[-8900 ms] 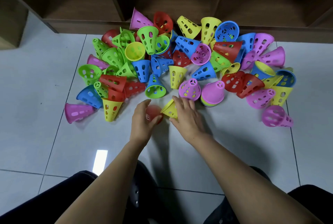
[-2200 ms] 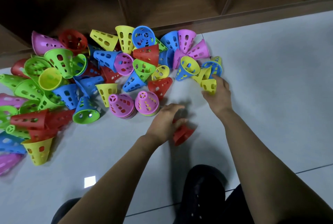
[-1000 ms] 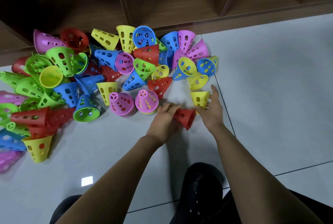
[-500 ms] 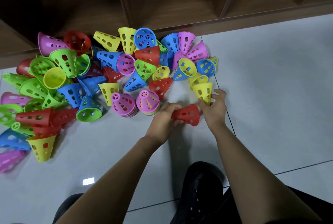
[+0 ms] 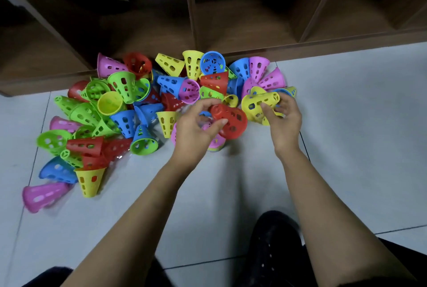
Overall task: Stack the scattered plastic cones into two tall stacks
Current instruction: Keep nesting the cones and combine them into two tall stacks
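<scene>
**A:** What had changed in the head view?

**B:** Half a second before, the red cone (image 5: 233, 120) sat low between both hands and the yellow cone (image 5: 254, 103) stood on the floor (image 5: 231, 182). By now both were in the air, one per hand. I judged the next step to be nesting them or capping a stack.

**A:** How did the fingers sit?

**B:** The left hand (image 5: 196, 129) pinched the red cone's narrow end, thumb and fingers (image 5: 220, 122) curled on it. The right hand (image 5: 284, 120) curled round the yellow cone, which was tipped on its side with its mouth toward the red one. The two cones were almost touching.

**A:** And the stacks?

**B:** One started stack (image 5: 216, 146) peeked out under the left hand. The loose pile (image 5: 120, 111) still lay scattered, so much remained.
</scene>
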